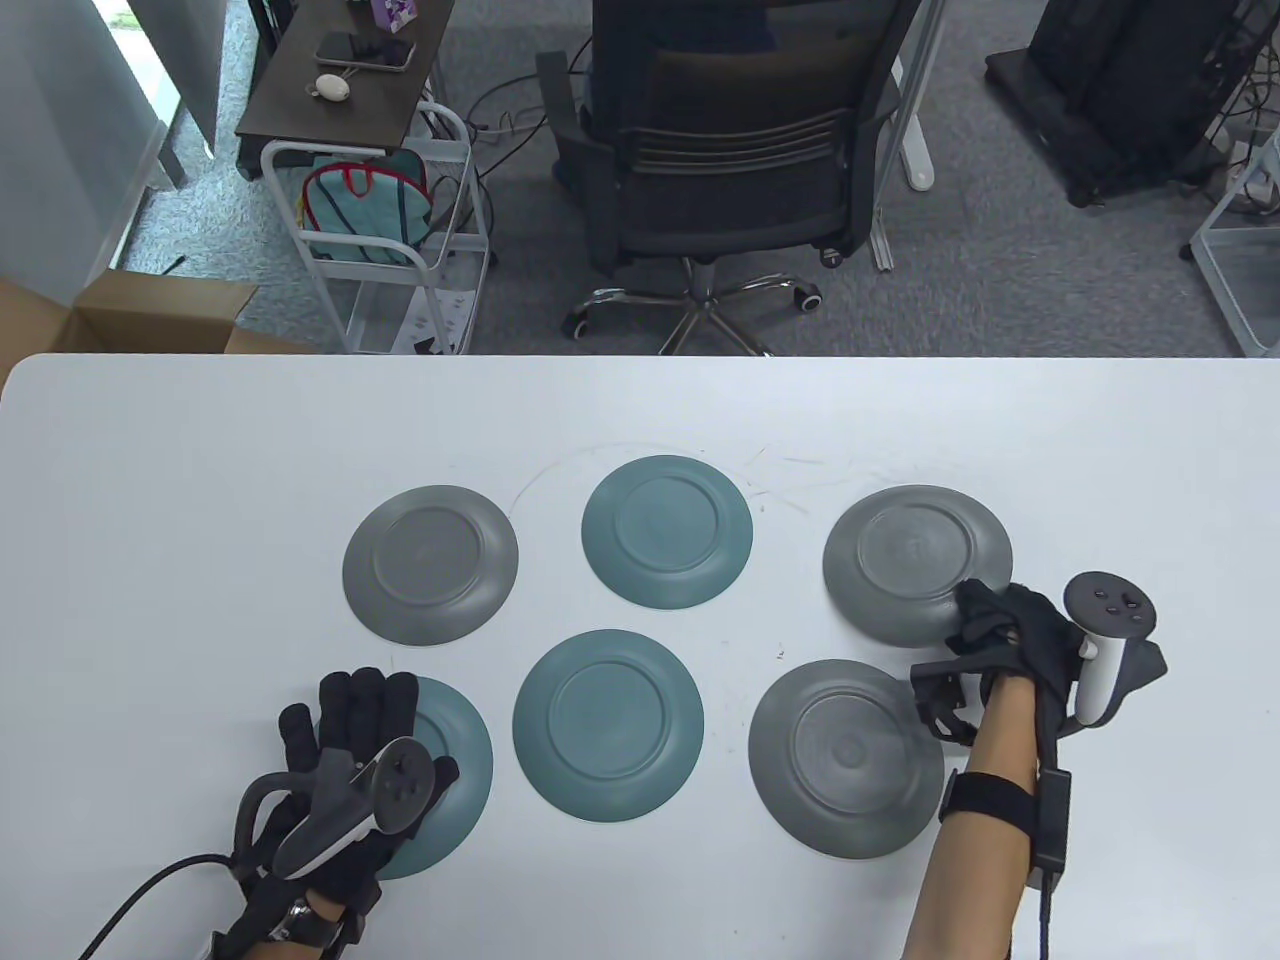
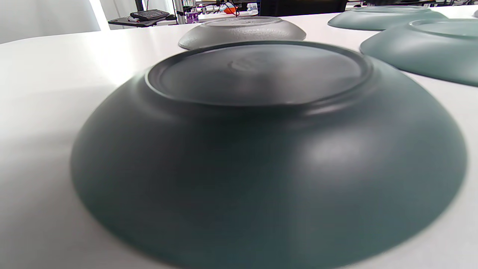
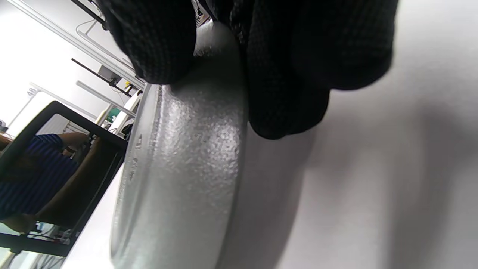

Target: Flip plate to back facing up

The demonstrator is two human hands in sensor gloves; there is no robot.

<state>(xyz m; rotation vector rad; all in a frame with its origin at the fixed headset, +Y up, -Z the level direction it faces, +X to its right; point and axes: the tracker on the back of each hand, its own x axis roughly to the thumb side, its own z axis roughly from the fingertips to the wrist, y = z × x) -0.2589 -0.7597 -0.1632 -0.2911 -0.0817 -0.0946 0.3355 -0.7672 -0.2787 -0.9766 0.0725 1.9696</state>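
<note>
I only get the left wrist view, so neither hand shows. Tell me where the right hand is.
Observer: The right hand grips the near rim of the far-right grey plate.
Operator: Give me that plate's state.
Observer: Back facing up; in the right wrist view the fingers curl over its edge.
Operator: Now the left hand.
Observer: The left hand lies over the near-left teal plate, fingers extended.
</note>
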